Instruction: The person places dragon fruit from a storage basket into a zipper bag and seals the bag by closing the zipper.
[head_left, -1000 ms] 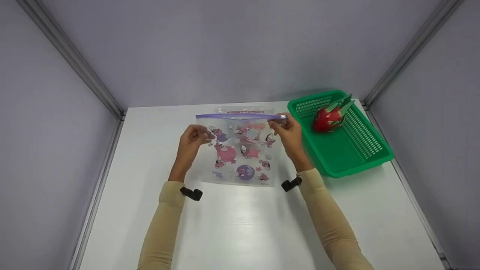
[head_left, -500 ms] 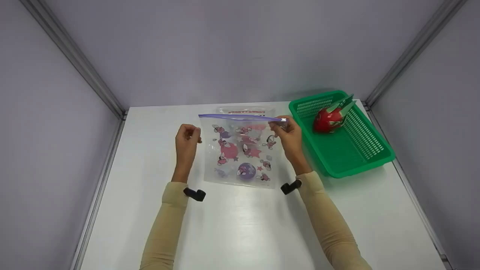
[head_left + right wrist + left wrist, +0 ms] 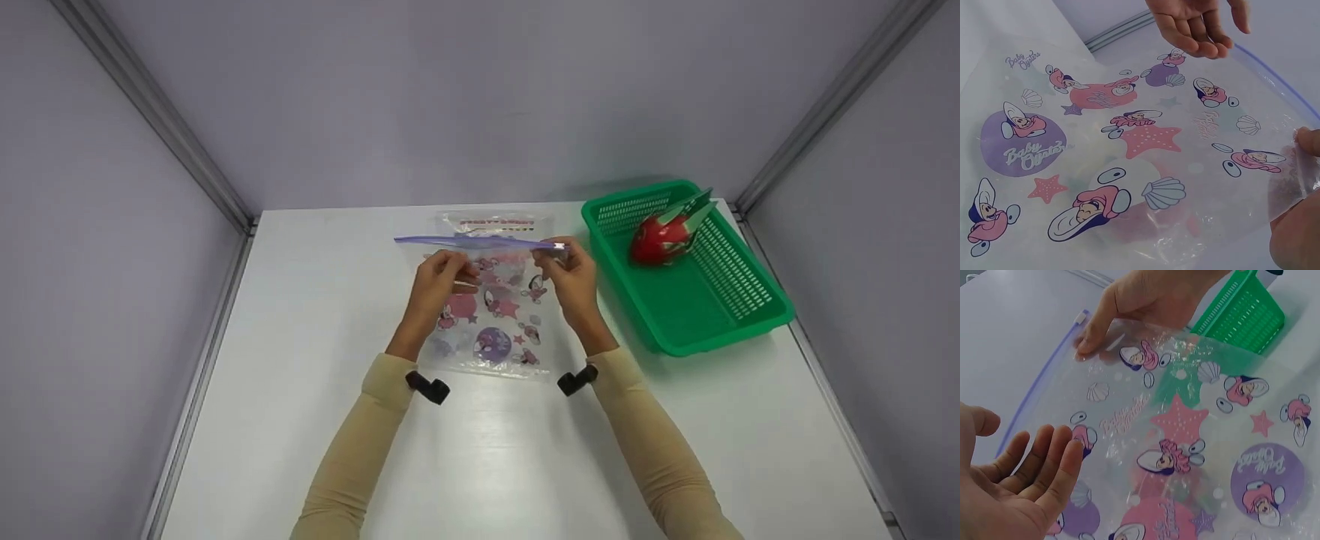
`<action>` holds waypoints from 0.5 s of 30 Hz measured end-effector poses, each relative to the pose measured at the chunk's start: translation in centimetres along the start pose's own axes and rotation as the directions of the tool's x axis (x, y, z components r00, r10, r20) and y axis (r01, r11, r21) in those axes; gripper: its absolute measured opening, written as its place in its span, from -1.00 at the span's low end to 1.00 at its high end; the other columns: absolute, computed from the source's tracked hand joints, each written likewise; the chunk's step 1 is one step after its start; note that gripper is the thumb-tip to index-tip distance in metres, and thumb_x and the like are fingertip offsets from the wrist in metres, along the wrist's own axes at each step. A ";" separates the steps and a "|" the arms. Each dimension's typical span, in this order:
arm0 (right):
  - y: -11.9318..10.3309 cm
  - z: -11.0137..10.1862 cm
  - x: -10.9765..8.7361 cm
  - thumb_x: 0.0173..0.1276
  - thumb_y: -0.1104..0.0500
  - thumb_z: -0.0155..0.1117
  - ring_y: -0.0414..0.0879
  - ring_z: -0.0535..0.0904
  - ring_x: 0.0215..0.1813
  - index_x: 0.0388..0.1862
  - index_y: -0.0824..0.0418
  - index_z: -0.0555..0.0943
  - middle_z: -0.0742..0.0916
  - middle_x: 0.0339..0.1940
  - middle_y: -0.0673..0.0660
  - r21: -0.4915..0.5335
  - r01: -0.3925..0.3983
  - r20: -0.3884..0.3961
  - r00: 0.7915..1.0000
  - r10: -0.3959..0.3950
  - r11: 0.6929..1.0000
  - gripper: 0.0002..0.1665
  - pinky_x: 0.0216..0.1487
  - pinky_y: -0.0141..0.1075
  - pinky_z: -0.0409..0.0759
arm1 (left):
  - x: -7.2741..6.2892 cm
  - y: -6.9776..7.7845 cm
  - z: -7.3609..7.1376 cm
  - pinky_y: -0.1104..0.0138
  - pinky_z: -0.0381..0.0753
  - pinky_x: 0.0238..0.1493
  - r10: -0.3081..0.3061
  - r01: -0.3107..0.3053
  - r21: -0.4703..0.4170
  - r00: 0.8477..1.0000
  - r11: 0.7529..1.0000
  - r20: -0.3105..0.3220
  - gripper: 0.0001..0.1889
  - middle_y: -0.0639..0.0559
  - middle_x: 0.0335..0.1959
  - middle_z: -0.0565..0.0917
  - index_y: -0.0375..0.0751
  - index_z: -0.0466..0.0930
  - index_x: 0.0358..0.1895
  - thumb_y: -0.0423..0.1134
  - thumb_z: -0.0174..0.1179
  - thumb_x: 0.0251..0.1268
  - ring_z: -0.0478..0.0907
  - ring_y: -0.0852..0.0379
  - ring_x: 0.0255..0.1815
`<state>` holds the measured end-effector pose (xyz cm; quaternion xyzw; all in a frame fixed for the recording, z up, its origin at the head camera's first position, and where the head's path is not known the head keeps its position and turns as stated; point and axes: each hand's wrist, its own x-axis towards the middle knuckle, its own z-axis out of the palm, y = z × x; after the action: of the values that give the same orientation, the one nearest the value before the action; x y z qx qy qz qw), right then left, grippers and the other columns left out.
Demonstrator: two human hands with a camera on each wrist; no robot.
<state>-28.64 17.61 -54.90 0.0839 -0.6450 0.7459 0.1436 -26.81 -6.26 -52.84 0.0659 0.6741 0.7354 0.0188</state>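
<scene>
A clear slider zip bag point(image 3: 493, 346), printed with pink and purple cartoon figures, stands between the hands, its purple zip strip point(image 3: 450, 241) along the top. My right hand point(image 3: 576, 283) pinches the bag's upper right corner, close by the white slider point(image 3: 1080, 318). In front of the bag's upper left part is my left hand point(image 3: 435, 292). Its fingers are loosely bent and hold nothing in the left wrist view, with the bag just past the fingertips point(image 3: 1074, 450). Behind the bag, a second clear plastic piece with red lettering point(image 3: 495, 223) shows above the strip.
At the right stands a green plastic basket point(image 3: 697, 346) with a red dragon fruit point(image 3: 657, 241) in it, its green leaves reaching over the rim. The white table point(image 3: 300, 300) is bounded by grey walls at the back and sides.
My left hand first drew away left from the bag's edge, then moved right, in front of the bag. The right hand keeps its pinch at the corner; the strip has dipped slightly.
</scene>
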 end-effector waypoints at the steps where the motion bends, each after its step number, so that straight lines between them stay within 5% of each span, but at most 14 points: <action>1: 0.0 0.0 -0.1 0.45 0.48 0.28 -0.14 0.68 -0.25 -0.05 0.30 0.68 0.81 -0.26 0.01 0.001 0.001 0.003 1.000 -0.001 1.000 -0.81 -0.30 -0.37 0.63 | 0.1 0.1 0.4 0.13 0.84 -0.02 -0.015 0.015 -0.007 1.000 1.000 0.003 -0.59 -0.21 -0.14 0.75 -0.49 0.59 0.03 -0.09 0.02 0.75 0.80 -0.03 -0.14; 7: 0.0 0.0 -0.4 0.44 0.51 0.25 -0.11 0.68 -0.26 -0.05 0.34 0.68 0.81 -0.26 0.01 0.003 0.001 0.016 1.000 -0.002 1.000 -0.80 -0.31 -0.36 0.63 | 0.6 0.4 1.9 0.19 0.85 -0.05 -0.112 0.111 -0.032 0.994 0.993 -0.018 -0.46 -0.16 -0.20 0.76 -0.39 0.64 -0.09 0.11 0.00 0.73 0.78 0.04 -0.20; 15: 0.1 -0.1 -0.6 0.43 0.53 0.22 -0.12 0.70 -0.25 -0.03 0.38 0.68 0.78 -0.21 0.02 0.028 0.022 0.042 0.999 -0.023 0.999 -0.78 -0.32 -0.37 0.61 | 0.7 0.6 2.6 0.23 0.85 -0.13 -0.162 0.158 -0.077 0.985 0.984 -0.049 -0.58 -0.16 -0.28 0.74 -0.44 0.63 -0.13 -0.09 0.01 0.74 0.77 0.07 -0.30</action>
<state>-28.11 17.61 -55.21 0.1089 -0.6365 0.7512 0.1372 -27.16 -3.64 -52.00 -0.0097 0.6502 0.7572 0.0617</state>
